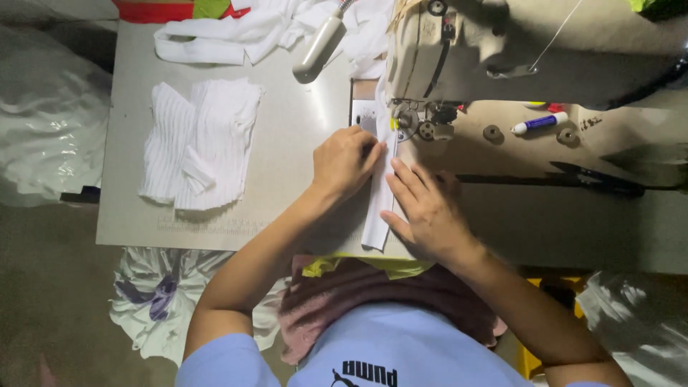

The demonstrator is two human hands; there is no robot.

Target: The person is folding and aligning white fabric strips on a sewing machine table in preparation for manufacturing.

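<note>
**Two Hands Pressed on a White Strip at the Sewing Machine**

At the far left, a clear plastic bag point(43, 122) is seen beside the table point(287, 143); what it holds cannot be told. Below the table edge a second bag point(161, 304) is filled with white cloth marked with purple. On the table itself, one pile of white ribbed pieces point(201, 143) is laid out flat, and one heap of white cloth point(244, 32) is bunched at the back edge.

Two hands are counted, both bare. The left hand point(345, 161) is curled loosely, knuckles up, with its fingertips pressed onto the left edge of one narrow white strip point(378, 215). The right hand point(428, 211) is laid flat and open, fingers spread, touching the strip's right edge. Nothing is gripped by either hand; the strip is only pinned down between them, running from the table's near edge up under the needle of the sewing machine point(459, 50).

To the right, one marker pen point(539, 123) is lying on the machine bed, and one pair of dark scissors point(595, 178) is resting beyond the right hand, well apart from it.
</note>
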